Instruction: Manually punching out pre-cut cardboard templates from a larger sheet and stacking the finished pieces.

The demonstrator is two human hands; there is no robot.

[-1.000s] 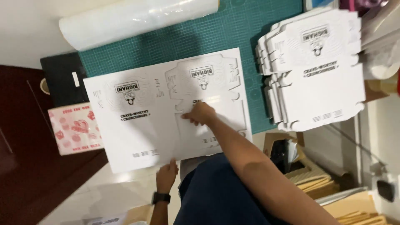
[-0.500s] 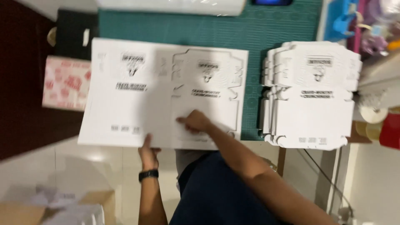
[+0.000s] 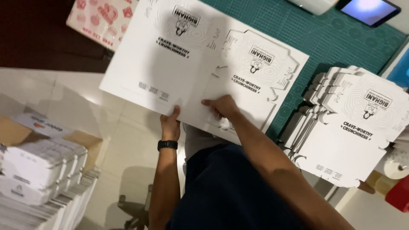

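A large white printed cardboard sheet with two die-cut box blanks lies on a green cutting mat, its near edge hanging over the table. My left hand, with a black wristband, grips the sheet's near edge from below. My right hand presses down on the sheet near the cut outline of the right blank, fingers together. A stack of punched-out white box blanks sits to the right on the mat.
A red-and-white patterned packet lies at the upper left. Stacks of flat white blanks in a cardboard box stand on the floor at lower left. A tablet rests at the top right; a red container at the right edge.
The view has tilted and come closer. The sheet has slid toward me over the table edge. My left hand stays at its near edge, my right hand on its right half.
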